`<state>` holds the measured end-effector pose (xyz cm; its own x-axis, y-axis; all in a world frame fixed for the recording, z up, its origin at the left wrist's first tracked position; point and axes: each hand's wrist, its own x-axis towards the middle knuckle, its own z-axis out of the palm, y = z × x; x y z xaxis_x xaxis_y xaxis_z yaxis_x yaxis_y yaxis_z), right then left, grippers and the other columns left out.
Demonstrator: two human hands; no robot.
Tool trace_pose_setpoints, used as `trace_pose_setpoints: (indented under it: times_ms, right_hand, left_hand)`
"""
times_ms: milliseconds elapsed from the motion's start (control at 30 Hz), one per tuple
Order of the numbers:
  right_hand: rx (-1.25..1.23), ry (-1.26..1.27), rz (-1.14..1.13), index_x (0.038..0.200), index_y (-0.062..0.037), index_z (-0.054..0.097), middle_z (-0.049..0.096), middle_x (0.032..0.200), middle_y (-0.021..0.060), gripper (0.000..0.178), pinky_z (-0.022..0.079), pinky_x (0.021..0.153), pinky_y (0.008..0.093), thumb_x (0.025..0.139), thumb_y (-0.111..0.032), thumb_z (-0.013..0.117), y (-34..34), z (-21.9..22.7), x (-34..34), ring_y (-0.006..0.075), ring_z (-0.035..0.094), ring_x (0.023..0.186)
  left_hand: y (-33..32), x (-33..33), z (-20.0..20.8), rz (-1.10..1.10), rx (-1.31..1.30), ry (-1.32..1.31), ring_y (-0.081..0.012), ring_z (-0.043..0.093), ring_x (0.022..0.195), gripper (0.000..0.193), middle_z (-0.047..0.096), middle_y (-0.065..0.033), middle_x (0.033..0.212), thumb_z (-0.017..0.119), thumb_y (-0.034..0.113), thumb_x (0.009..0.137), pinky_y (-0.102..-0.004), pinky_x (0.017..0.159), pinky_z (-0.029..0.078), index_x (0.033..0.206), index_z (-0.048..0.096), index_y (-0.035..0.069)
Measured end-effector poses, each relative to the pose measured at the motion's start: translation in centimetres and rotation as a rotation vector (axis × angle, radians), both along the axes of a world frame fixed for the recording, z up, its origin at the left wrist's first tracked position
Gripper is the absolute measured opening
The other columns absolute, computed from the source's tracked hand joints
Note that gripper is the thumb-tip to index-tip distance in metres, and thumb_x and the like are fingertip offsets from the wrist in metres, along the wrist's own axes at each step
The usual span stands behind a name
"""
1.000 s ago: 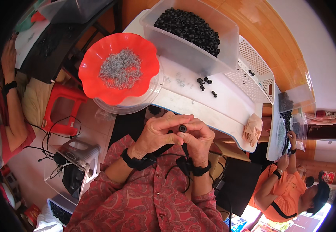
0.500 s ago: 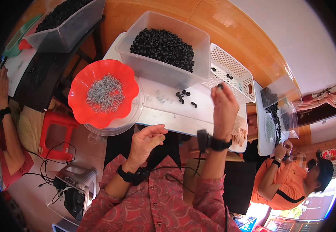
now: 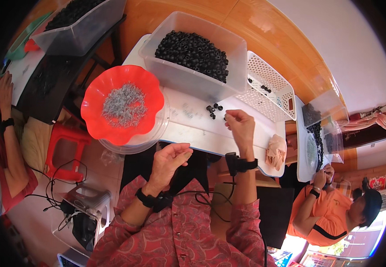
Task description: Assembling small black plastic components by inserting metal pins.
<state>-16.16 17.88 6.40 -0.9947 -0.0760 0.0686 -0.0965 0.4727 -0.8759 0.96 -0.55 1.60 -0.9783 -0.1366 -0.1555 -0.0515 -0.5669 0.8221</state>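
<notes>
My right hand reaches down to the white table, its thumb and fingertips pinched on a small black plastic piece, mostly hidden by the fingers. Just left of it lies a small group of black pieces. My left hand hovers by the table's near edge, thumb pressed against the curled fingers; whatever it may hold is too small to make out. Farther left, a red scalloped bowl contains many tiny grey-clear bits. Behind the pieces stands a clear bin full of black pieces.
A white perforated basket with a few black pieces stands right of the bin, and a crumpled beige cloth lies on the table's right end. Co-workers sit at both sides. A red stool and cables are at lower left.
My right hand has come down and left from near the basket to the tabletop beside the loose black pieces. The left hand keeps nearly the same pose. The whole view has shifted slightly.
</notes>
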Motion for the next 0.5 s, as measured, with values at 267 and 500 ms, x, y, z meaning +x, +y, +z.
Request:
trace_pose_setpoints:
  times_ms: [267,500]
  right_hand:
    - [0.232,0.225,0.02,0.094,-0.0026,0.072,0.066,0.083,0.015,0.015,0.051,0.063,0.0341,0.082,-0.011,0.067,-3.1,-2.5,0.5,0.024,0.065,0.068]
    - [0.596,0.278,-0.015,0.094,-0.0057,0.071,0.06,0.092,0.015,0.02,0.051,0.07,0.0431,0.083,-0.022,0.07,-6.0,-1.8,0.0,0.0338,0.064,0.078]
  left_hand:
    - [0.2,0.0,-0.3,-0.017,-0.012,-0.024,-0.0076,0.062,0.087,0.029,0.068,-0.0048,0.1,0.069,0.011,0.089,-0.0219,0.072,0.051,0.115,0.063,-0.002]
    - [0.3,0.0,-0.4,0.004,-0.02,-0.015,-0.0076,0.061,0.08,0.027,0.069,-0.0064,0.098,0.067,0.011,0.09,-0.0215,0.069,0.052,0.113,0.063,-0.002]
